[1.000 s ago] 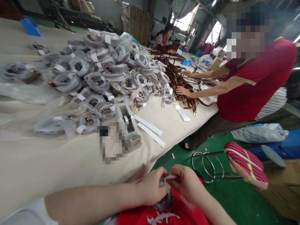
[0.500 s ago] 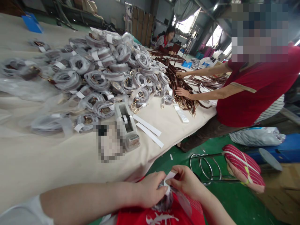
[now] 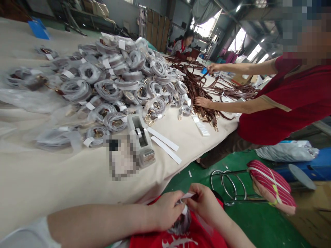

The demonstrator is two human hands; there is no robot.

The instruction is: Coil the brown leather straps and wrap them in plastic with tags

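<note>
Over my red apron (image 3: 204, 237), low in the head view, I hold a coiled strap (image 3: 181, 224) wrapped in clear plastic. My left hand (image 3: 167, 210) is closed around the coil, its thumb on top. With closed fingers, my right hand (image 3: 203, 199) pinches the end of a white paper strip (image 3: 188, 195) that loops over the coil. Part of the coil is hidden under my fingers. On the table in front stands a grey tape dispenser (image 3: 141, 139), and beside it lie two loose white paper strips (image 3: 167, 150).
A large heap of wrapped strap coils (image 3: 108, 86) covers the table's middle. Bare brown straps (image 3: 199, 93) lie farther right, where a co-worker in red (image 3: 271, 117) handles them. A stool with a striped cushion (image 3: 270, 186) stands at right on the green floor.
My right fingers have bent the paper strip's end lower over the coil. The co-worker's far hand has lifted away from the brown straps, drawing one up, and their body has shifted right.
</note>
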